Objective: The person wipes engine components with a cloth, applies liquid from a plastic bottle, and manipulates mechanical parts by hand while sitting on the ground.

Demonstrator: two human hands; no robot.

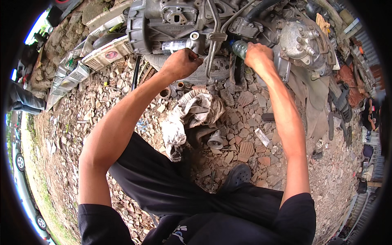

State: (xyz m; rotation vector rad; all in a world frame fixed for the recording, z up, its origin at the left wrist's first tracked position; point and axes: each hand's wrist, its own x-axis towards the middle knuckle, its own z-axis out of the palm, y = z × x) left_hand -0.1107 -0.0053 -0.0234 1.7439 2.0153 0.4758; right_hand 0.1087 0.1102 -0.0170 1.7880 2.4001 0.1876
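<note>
my right hand (259, 55) wrapped round greenish see-through bottle (239, 48), held tilted at near edge of grey metal engine (175, 18). my left hand (181, 63) further left along same edge, fingers curled narrow, just beside ringed metal part (194, 37); i cannot tell whether it grips anything. clear container (174, 45) lies just beyond. nearer me, on rubble ground (73, 139): crumpled cloth (200, 108), round metal cup (215, 141).

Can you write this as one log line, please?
left hand: empty-looking, at engine | right hand: gripping bottle | cloth: crumpled on rubble
</note>
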